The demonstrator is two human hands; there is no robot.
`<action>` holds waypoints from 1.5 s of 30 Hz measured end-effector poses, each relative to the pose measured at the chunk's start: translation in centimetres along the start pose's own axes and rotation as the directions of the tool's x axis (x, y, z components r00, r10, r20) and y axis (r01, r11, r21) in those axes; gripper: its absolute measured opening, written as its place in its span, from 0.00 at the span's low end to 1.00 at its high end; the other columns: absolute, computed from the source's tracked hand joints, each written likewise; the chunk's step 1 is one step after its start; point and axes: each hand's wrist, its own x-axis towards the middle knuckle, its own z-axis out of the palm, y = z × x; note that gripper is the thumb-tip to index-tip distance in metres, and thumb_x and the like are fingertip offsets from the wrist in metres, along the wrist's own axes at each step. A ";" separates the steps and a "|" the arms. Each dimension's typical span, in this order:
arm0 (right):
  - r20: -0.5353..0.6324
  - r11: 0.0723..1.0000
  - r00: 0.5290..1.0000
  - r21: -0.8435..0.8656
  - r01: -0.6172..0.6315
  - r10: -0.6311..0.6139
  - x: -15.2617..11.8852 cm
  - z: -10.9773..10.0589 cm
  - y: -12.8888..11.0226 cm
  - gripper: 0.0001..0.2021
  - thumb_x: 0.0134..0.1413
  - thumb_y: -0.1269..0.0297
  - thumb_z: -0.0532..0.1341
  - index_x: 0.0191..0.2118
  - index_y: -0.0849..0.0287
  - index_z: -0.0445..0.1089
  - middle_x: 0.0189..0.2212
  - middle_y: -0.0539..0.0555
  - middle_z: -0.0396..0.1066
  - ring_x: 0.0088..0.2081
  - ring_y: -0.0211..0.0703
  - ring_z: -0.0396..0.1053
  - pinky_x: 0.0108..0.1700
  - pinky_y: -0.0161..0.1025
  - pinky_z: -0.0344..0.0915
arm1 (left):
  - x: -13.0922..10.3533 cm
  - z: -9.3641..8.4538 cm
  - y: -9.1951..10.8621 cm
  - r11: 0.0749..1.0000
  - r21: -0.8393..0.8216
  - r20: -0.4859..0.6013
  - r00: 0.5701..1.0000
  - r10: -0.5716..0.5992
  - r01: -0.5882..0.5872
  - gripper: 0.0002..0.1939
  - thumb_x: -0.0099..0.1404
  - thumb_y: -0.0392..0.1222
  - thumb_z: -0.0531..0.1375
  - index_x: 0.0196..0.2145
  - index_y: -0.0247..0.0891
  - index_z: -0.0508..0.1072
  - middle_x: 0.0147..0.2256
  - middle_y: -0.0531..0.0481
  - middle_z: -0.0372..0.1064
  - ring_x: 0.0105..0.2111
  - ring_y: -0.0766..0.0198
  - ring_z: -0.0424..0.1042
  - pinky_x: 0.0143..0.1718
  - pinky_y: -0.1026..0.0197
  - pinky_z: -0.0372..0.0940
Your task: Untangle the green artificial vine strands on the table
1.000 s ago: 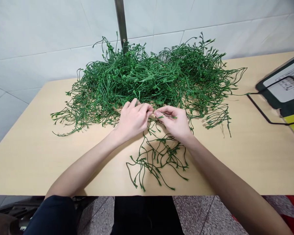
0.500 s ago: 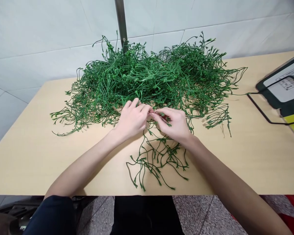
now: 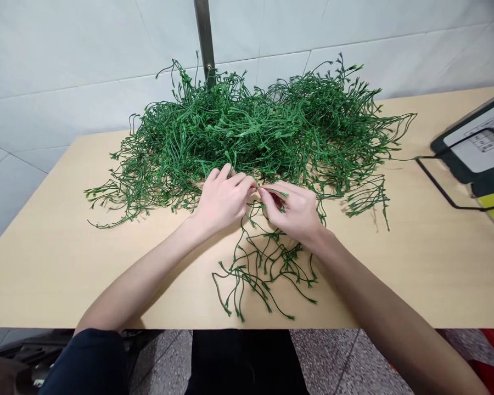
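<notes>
My left hand (image 3: 224,196) is closed, its fingertips pinching a thin green plastic stem just in front of the big heap. Close beside it on the right, my right hand (image 3: 293,209) is closed too, thumb and forefinger on a green plastic stem (image 3: 278,192) that runs back across its fingers. Only a small gap parts the two sets of fingertips, with a bit of green showing in it. Below the hands, a loose spread of branching green plastic stems (image 3: 267,269) lies on the table. The large tangled heap of green stems (image 3: 247,129) rises behind both hands.
The pale wooden table (image 3: 57,247) meets a tiled wall (image 3: 86,49) at the back. A metal post (image 3: 205,38) stands behind the heap. On the right lie a dark case with a white label (image 3: 483,137) and a black wire frame (image 3: 436,184). A small stem cluster (image 3: 366,200) sits nearby.
My right hand has shifted slightly right, so the fingertips are a little farther apart and a bit of green shows between them. The heap and the loose stems look unchanged.
</notes>
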 end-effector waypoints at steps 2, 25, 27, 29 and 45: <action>0.003 0.999 0.999 -0.003 -0.039 0.039 0.1 -0.1 -0.3 0.10 0.60 0.69 0.58 0.30 0.59 0.76 0.23 0.54 0.75 0.24 0.39 0.70 0.27 0.36 0.67 | 0.0 0.0 0.0 1.000 -0.009 0.005 1.000 0.002 -0.002 0.10 0.70 0.37 0.54 0.41 0.38 0.75 0.39 0.44 0.77 0.45 0.49 0.68 0.40 0.52 0.58; -0.042 0.929 0.999 0.370 -0.017 0.035 0.8 -0.9 0.6 0.11 0.55 0.72 0.62 0.41 0.53 0.80 0.41 0.55 0.80 0.42 0.47 0.78 0.44 0.47 0.76 | 0.7 -1.1 -0.7 0.878 -0.469 0.027 0.995 -0.095 0.097 0.12 0.70 0.40 0.51 0.34 0.37 0.74 0.33 0.51 0.75 0.32 0.64 0.66 0.52 0.52 0.60; -0.106 0.960 0.991 0.259 0.110 -0.085 0.8 -0.6 0.7 0.15 0.55 0.75 0.62 0.45 0.53 0.79 0.46 0.56 0.79 0.46 0.47 0.78 0.46 0.46 0.78 | 0.8 -1.3 -0.9 0.845 -0.528 0.051 0.996 -0.074 0.090 0.12 0.69 0.40 0.52 0.33 0.36 0.73 0.32 0.52 0.74 0.31 0.65 0.66 0.50 0.54 0.61; -0.110 0.957 0.978 0.212 0.199 -0.179 0.7 -0.4 0.9 0.17 0.56 0.76 0.62 0.50 0.54 0.77 0.51 0.57 0.77 0.50 0.48 0.77 0.51 0.45 0.77 | 0.8 -1.5 -1.0 0.808 -0.582 0.082 0.996 -0.046 0.085 0.11 0.68 0.40 0.53 0.31 0.36 0.73 0.31 0.52 0.74 0.31 0.66 0.66 0.46 0.57 0.62; -0.003 0.936 0.936 0.031 0.351 -0.351 0.2 -0.8 1.9 0.18 0.62 0.77 0.58 0.56 0.58 0.70 0.42 0.59 0.78 0.43 0.45 0.78 0.45 0.41 0.79 | 1.0 -1.4 -1.5 0.691 -0.700 0.210 0.977 -0.042 0.180 0.12 0.66 0.41 0.57 0.33 0.35 0.78 0.31 0.50 0.76 0.32 0.66 0.71 0.36 0.63 0.62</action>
